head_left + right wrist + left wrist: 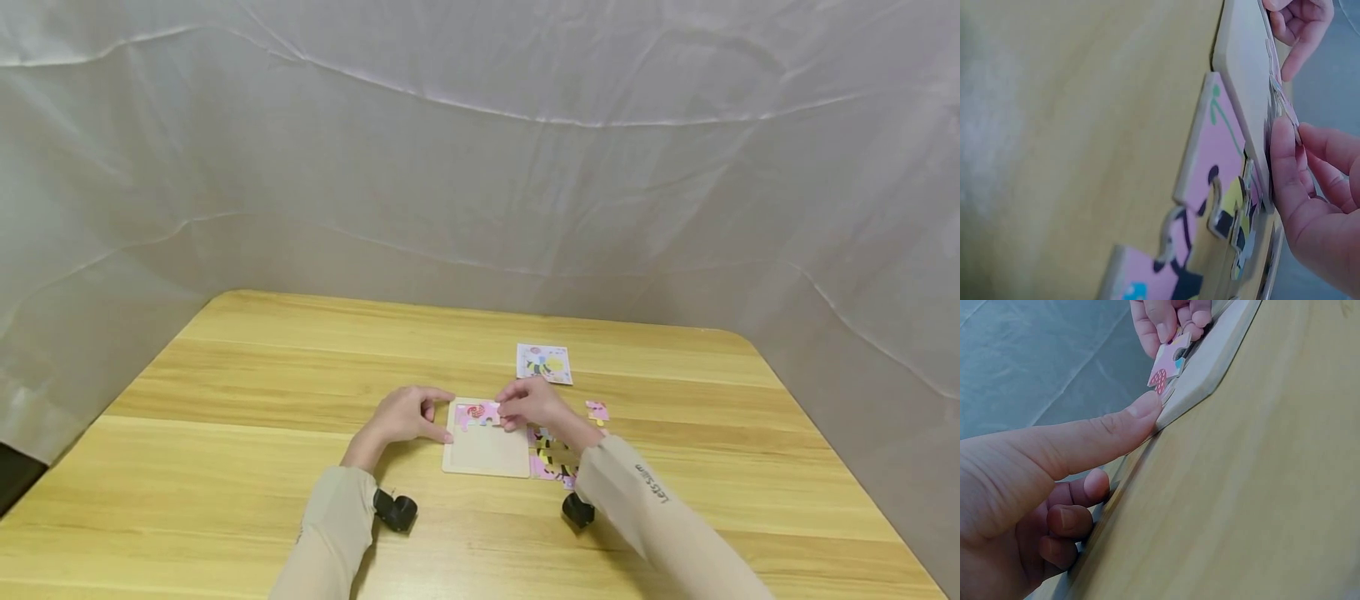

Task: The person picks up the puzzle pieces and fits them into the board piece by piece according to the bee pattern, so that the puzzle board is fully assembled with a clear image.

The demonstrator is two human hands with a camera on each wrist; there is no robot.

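Grey cloth hangs behind the wooden table (pixel 262 433) I'm looking down on. On it lies a pale puzzle tray (pixel 486 454), and inside, along its far edge, I see pink puzzle pieces (pixel 476 412) seated. My right hand (pixel 528 404) pinches the piece at that far edge with curled fingers. My left hand (pixel 405 414) rests at the tray's left side, thumb tip pressed to its corner, other fingers curled loosely, holding nothing. Joined loose pieces (pixel 551 462) lie just beside the tray's right edge; a picture card (pixel 544 363) sits farther back
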